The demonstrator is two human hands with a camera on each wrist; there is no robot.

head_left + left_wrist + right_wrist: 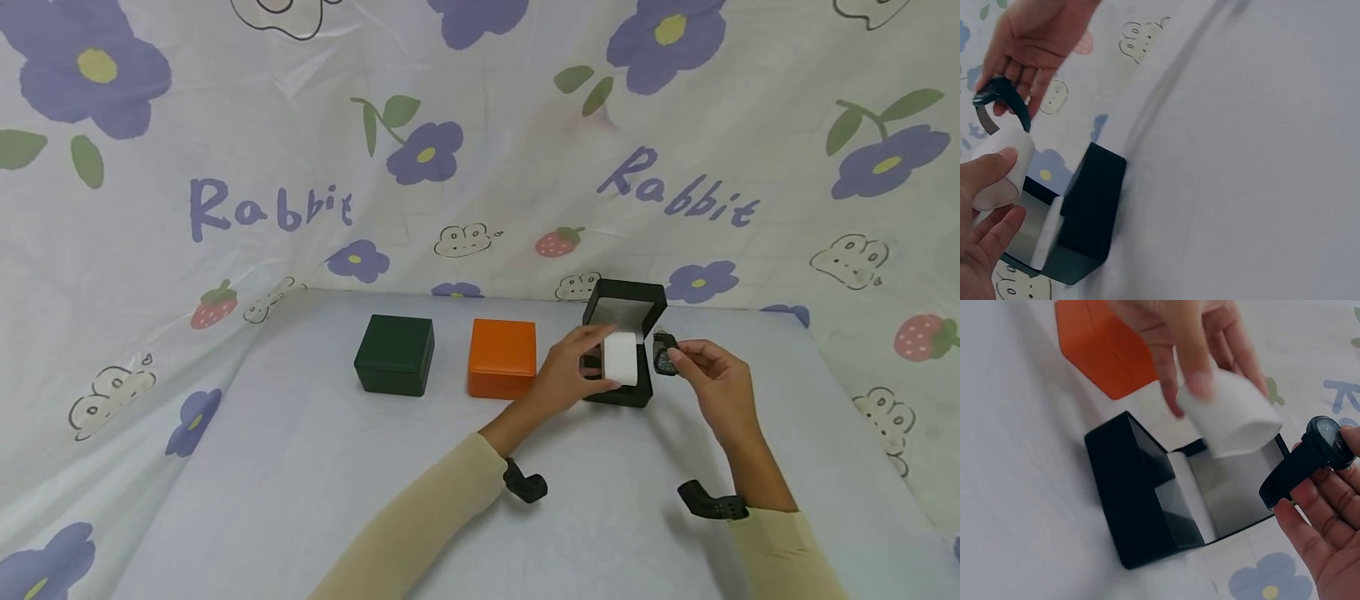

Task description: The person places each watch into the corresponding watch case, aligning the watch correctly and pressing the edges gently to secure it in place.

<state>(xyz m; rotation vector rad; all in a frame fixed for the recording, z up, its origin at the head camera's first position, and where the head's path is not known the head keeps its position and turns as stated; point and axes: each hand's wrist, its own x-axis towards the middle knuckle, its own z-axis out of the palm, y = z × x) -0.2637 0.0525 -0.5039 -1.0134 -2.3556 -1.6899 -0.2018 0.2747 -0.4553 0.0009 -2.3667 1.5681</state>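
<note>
White cushion (pixel 621 358), held in the left grip (pixel 564 368), probably just above the open black box (pixel 1132 494); dark watch (pixel 663 356), pinched in the right grip (pixel 717 387), just right of that box; orange box (pixel 502 356) to its left.

On the far half of the table (pixel 225 508), the left box (pixel 393 356), the middle box (pixel 502 358) and the right box (pixel 633 398) stand apart in a row. Behind them hangs a cloth (pixel 487 125). The right box's lid (pixel 656 303) rises at its far side. Over that box, the left hand (pixel 564 367) holds a cushion (pixel 620 358). Just right of box and cushion, the right hand (pixel 722 385) holds a watch (pixel 664 353). The left forearm (pixel 442 508) and right forearm (pixel 787 550) reach in from the near side.
</note>
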